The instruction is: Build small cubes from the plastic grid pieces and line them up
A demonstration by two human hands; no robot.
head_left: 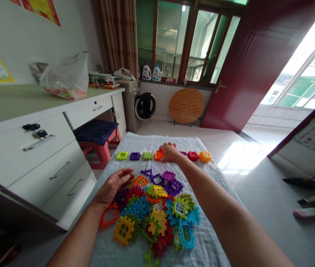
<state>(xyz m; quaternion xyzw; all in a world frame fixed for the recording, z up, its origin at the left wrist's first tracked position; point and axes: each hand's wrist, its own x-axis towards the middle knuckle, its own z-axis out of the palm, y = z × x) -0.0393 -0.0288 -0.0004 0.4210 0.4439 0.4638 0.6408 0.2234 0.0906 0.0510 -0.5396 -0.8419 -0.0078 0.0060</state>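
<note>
A row of plastic interlocking blocks crosses the far part of the cloth: a lime block (122, 155), a purple block (135, 156), a light green block (147, 155), an orange block (158, 155), a red block (193, 156) and a yellow-orange block (205, 156) at the right end. My right hand (170, 152) has its fingers curled at the orange block and hides part of the row behind it. Palm inward, my left hand (115, 184) hovers at the left edge of a mixed pile of blocks (138, 209), fingers stretched out, holding nothing.
A pale blue cloth (202, 237) covers the table under the blocks. To the left are a white drawer desk (46, 148) with a plastic bag (68, 79) and a red stool (99, 148). Beyond stand a washing machine (132, 107) and a round wooden board (186, 105).
</note>
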